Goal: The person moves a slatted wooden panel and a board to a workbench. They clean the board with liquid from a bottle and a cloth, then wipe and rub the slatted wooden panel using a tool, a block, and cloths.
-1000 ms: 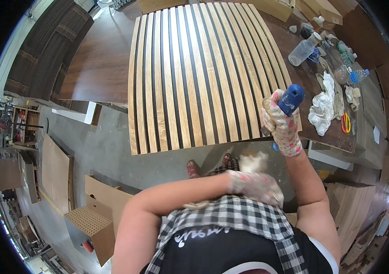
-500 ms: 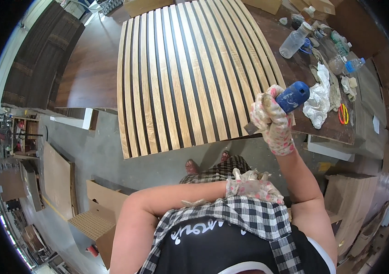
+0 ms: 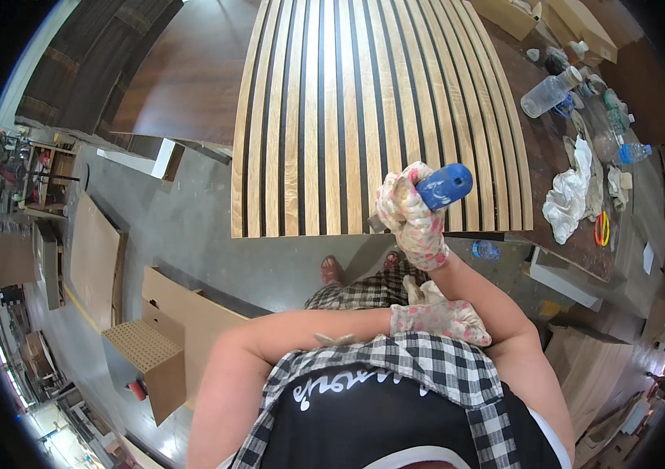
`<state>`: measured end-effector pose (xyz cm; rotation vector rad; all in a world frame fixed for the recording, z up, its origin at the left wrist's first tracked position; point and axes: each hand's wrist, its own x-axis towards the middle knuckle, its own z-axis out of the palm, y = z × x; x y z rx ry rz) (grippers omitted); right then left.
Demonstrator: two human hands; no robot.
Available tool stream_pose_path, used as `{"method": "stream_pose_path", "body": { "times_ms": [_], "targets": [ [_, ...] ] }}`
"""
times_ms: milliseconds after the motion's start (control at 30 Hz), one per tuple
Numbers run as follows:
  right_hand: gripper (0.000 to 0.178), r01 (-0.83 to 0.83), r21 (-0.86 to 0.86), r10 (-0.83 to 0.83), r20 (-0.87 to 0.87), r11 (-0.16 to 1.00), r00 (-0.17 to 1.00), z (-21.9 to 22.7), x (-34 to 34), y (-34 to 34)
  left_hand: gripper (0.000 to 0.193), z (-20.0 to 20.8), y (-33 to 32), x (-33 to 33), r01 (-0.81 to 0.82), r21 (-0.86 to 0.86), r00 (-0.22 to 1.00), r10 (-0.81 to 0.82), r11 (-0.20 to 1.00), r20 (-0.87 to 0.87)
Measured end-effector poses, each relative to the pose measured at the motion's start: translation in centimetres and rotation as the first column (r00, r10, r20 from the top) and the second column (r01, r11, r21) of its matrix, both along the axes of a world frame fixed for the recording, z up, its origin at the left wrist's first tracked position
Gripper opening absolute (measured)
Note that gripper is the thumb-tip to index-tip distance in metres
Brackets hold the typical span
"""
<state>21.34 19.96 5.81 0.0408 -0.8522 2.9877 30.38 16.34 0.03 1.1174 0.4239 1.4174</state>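
Note:
My right hand [image 3: 414, 223], in a white glove with pink spots, is closed round the blue handle [image 3: 446, 186] of a scraper. Its short flat metal blade [image 3: 377, 225] points down-left, close to the near edge of a slatted wood panel [image 3: 332, 148]. Whether the blade touches the panel, I cannot tell. Light wooden slats run away from me over a dark backing. My left hand [image 3: 446, 322], gloved the same way, is bent across my front beside my right forearm. Its fingers are curled and mostly hidden; pale crumpled material [image 3: 425, 292] shows beside it.
Right of the panel, a dark tabletop [image 3: 539, 195] bears a clear bottle [image 3: 551, 92], white crumpled cloth [image 3: 569, 195] and a yellow-and-red loop [image 3: 601, 229]. On the floor are a bottle [image 3: 486, 249] and an opened cardboard box [image 3: 164, 344]. A brown board [image 3: 98, 258] leans at left.
My right hand has moved left along the panel's near edge with the scraper. The view has shifted, so the panel's near edge now runs level. My left hand stays at my front.

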Motion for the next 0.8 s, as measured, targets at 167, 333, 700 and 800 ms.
{"method": "stream_pose_path", "body": {
  "times_ms": [167, 333, 700, 800],
  "targets": [
    [0.011, 0.054, 0.260, -0.025, -0.115, 0.964, 0.993, -0.1, 0.3, -0.6, 0.036, 0.3, -0.4, -0.2, -0.029, 0.004, 0.999, 0.029, 1.000, -0.013],
    [0.015, 0.017, 0.411, -0.066, 0.104, 0.911, 0.992, -2.7, 2.5, -0.4, 0.034, 0.3, -0.2, -0.2, -0.033, 0.006, 0.999, 0.033, 0.999, -0.005],
    [0.014, 0.093, 0.188, -0.100, 0.026, 0.978, 0.995, -1.1, 2.0, 0.4, 0.032, 1.3, 2.1, 0.0, -0.068, 0.035, 0.995, 0.071, 0.997, -0.069],
    [0.012, 0.128, 0.165, -0.143, 0.086, 0.978, 0.986, 1.7, 1.6, 0.4, 0.031, 1.4, 1.8, -0.2, -0.097, 0.039, 0.991, 0.101, 0.994, -0.090]
  ]
}}
